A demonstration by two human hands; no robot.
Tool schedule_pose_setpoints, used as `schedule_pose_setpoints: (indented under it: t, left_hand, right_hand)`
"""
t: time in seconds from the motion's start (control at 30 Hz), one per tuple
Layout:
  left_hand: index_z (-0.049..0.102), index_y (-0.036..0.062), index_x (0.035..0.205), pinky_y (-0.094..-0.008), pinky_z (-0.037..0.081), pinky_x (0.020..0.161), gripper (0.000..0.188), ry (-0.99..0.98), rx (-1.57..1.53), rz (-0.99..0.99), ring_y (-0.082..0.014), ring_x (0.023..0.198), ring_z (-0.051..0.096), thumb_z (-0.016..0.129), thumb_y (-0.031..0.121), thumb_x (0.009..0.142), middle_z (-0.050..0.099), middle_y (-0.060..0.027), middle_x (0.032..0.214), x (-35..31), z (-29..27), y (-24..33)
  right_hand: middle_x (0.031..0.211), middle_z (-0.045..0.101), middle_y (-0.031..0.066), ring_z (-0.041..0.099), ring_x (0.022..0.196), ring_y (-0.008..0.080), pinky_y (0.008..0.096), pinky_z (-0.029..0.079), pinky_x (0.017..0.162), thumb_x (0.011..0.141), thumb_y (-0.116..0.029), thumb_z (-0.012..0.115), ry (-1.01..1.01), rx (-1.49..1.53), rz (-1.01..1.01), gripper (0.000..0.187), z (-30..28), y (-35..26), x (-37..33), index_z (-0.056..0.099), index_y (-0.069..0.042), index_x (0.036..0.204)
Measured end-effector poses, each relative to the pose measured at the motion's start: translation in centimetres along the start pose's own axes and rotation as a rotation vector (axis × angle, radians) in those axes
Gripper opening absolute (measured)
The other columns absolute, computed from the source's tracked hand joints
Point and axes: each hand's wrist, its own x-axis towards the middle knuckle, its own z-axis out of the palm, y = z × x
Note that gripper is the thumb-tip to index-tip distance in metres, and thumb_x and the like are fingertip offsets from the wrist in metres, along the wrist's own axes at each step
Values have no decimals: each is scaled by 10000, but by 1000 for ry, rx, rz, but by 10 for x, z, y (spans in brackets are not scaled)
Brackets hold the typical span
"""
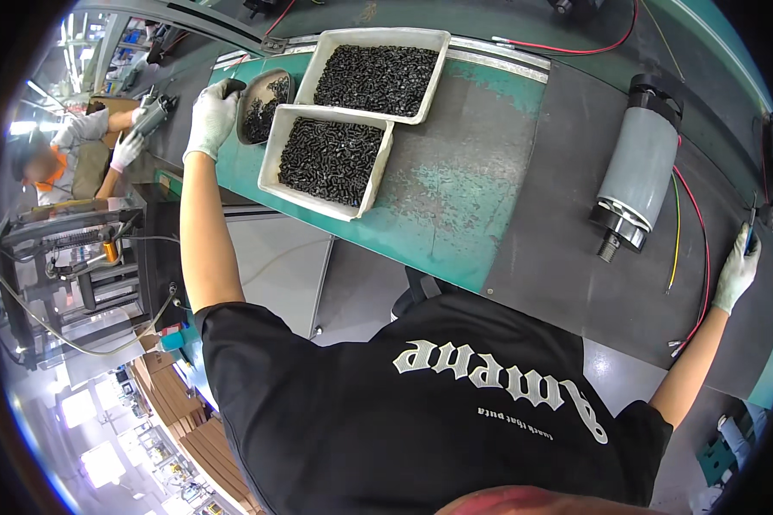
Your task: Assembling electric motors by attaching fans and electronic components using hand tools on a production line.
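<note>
My left hand (pixel 210 120), in a white glove, is at the left rim of a small dark tray (pixel 252 136) holding loose black pieces. Its fingers are curled, with something dark at their tips that I cannot make out. Far to the right, my gloved right hand (pixel 738 271) is closed around a slim tool with a blue handle (pixel 751 239) and a thin metal shaft. Left of that hand lies a grey cylindrical motor (pixel 638 167) with a threaded shaft, and red and yellow-green wires run beside it.
Two white bins (pixel 379 32) (pixel 362 211) full of small black pieces stand on the worn green mat (pixel 455 197). A metal rail (pixel 498 56) and a red cable (pixel 575 51) lie behind. At far left a co-worker (pixel 77 154) handles another cylinder. A machine frame (pixel 86 257) stands nearer.
</note>
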Motion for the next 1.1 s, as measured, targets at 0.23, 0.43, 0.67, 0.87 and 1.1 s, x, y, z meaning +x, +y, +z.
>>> schedule_pose_setpoints:
  t: [0.23,0.43,0.67,0.87,1.1]
  left_hand:
    - [628,-22,1003,-453,467,915,241,-76,213,19,-417,1043,594,543,157,866,644,-260,1054,4,13,-14]
    - [625,-45,957,-437,483,829,244,-149,-11,-109,-420,920,619,545,141,822,658,-255,921,-5,22,-35]
    - [656,-9,914,-290,472,578,139,-104,-468,-313,-133,614,567,611,83,820,651,-53,750,-10,42,-50]
    - [669,41,945,-252,424,508,91,89,-1127,-642,-101,586,528,617,101,900,622,-21,715,-19,52,-55]
    - [660,-7,1008,-253,430,529,138,58,-1317,-525,-143,617,553,578,48,912,650,-94,806,-46,56,-60]
  right_hand:
    - [981,662,85,576,889,158,282,451,846,947,-483,592,27,-9,21,524,-3,4,2,631,6,1134]
    - [932,655,75,556,856,145,282,456,801,946,-485,593,66,13,45,516,2,4,-7,628,-8,1141]
    - [889,599,38,501,818,114,242,431,782,951,-472,594,110,43,-2,522,-4,-18,-13,616,3,1169]
    - [880,616,45,523,828,116,249,433,782,938,-497,600,35,21,45,538,-5,0,0,639,6,1126]
    - [988,601,33,535,914,107,242,422,863,956,-345,626,-47,356,37,469,-7,-17,-15,582,4,1266]
